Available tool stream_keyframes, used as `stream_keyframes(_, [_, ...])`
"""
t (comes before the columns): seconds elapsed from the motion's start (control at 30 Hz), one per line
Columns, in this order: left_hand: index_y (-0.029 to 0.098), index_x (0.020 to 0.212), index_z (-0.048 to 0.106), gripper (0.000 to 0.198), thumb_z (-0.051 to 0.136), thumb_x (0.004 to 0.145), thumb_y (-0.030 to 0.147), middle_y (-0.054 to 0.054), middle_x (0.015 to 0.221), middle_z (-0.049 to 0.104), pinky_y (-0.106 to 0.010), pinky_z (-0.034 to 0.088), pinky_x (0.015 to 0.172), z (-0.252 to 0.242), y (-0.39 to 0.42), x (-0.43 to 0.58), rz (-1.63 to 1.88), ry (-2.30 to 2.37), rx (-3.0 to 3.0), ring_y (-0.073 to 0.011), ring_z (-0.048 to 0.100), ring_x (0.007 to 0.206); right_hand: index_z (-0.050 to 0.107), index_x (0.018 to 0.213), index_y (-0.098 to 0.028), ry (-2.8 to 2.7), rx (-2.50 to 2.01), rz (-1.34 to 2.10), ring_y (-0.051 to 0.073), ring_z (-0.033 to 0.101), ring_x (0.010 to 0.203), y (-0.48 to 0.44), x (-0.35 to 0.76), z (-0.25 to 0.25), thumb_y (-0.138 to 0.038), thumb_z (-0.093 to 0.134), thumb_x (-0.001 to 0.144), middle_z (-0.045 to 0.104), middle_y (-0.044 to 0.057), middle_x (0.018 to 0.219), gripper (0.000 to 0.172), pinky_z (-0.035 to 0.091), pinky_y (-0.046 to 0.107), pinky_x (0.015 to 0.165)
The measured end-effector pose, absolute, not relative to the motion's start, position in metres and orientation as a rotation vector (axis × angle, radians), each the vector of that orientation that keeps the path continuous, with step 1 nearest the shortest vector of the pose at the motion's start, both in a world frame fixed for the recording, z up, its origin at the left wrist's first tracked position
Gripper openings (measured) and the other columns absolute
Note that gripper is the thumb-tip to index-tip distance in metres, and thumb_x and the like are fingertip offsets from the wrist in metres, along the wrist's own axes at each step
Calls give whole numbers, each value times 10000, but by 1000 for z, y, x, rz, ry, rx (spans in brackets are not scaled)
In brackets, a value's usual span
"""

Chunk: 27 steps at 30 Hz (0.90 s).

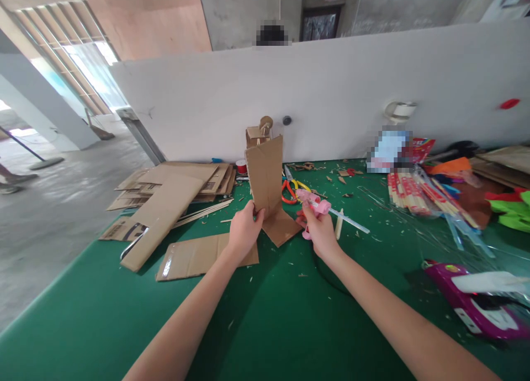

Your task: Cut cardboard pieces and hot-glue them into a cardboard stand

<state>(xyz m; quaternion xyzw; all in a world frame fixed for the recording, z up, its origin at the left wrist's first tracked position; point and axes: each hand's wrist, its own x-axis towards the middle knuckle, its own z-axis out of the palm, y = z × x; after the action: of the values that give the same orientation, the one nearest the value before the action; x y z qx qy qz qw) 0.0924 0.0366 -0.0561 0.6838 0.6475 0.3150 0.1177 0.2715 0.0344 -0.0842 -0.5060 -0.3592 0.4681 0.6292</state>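
Note:
My left hand (245, 226) is closed on the lower left edge of an upright cardboard piece (266, 174), thumb on its near face. At its foot a second cardboard flap (282, 228) lies out toward me, slanting to the right. A pink glue gun (317, 204) with a clear glue stick (350, 221) coming out of its back is gripped in my right hand (321, 232). Its front end is beside the upright cardboard; whether the nozzle touches it I cannot tell. A flat cardboard strip (194, 257) lies under my left wrist.
Stacked cardboard (174, 188) and thin wooden sticks (202, 212) lie at left. Behind the glue gun are orange- and yellow-handled scissors (290, 190). Packaged sticks (408, 193) and a purple power strip (476, 301) are at right. A white partition (331, 94) borders the green table (256, 337).

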Motion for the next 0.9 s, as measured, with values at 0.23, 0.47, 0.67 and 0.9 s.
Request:
stream_keyframes(0.23, [200,891,570,105,495,872,272,-64,811,681,-252,427,640,-58,39,91,968,1848,2004,-199,650,772,628,870,-181,-830,-1184,1066,166,618,614,36,273,-88,-603,676,671,629,20,710,470,370,200,373])
stream_keyframes(0.47, [200,862,560,115,496,870,295,-55,778,673,-251,404,611,-59,42,88,902,1891,2035,-197,632,724,633,837,-186,-872,-1154,1027,146,615,610,39,274,-93,-606,661,694,642,9,701,445,522,280,597])
stream_keyframes(0.67, [196,872,566,117,497,868,291,-48,758,670,-249,405,605,-58,42,87,915,1870,2049,-190,627,700,630,820,-186,-921,-1173,986,155,614,619,39,274,-92,-620,639,709,643,19,718,448,507,270,553])
stream_keyframes(0.9, [187,851,559,129,490,876,294,-56,752,669,-255,388,579,-57,42,89,805,1956,2104,-203,634,701,632,892,-188,-979,-1224,951,179,633,620,38,274,-91,-643,617,706,661,35,741,492,435,241,443])
